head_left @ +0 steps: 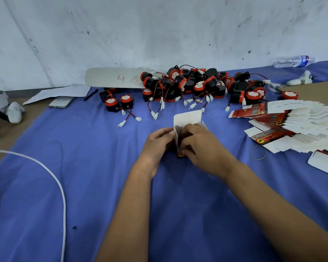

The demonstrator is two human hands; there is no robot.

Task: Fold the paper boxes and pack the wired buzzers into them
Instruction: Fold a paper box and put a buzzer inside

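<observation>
A small paper box [187,120] stands upright in the middle of the blue cloth, white inside, its top flap raised. My left hand [156,146] grips its left side. My right hand [201,148] curls over its open mouth and right side, fingers reaching into it. Whether a buzzer sits inside is hidden by my fingers. A heap of black and red wired buzzers [195,84] with white plugs lies behind the box. Two buzzers [119,103] stand apart to the left. A fanned stack of flat unfolded boxes [292,123] lies at the right.
A white cable [51,173] curves over the cloth at the left. A phone [62,102], a pen [91,94] and papers lie at the back left. A plastic bottle [293,61] lies at the back right by the wall. A rubber band [257,152] sits near the flat boxes.
</observation>
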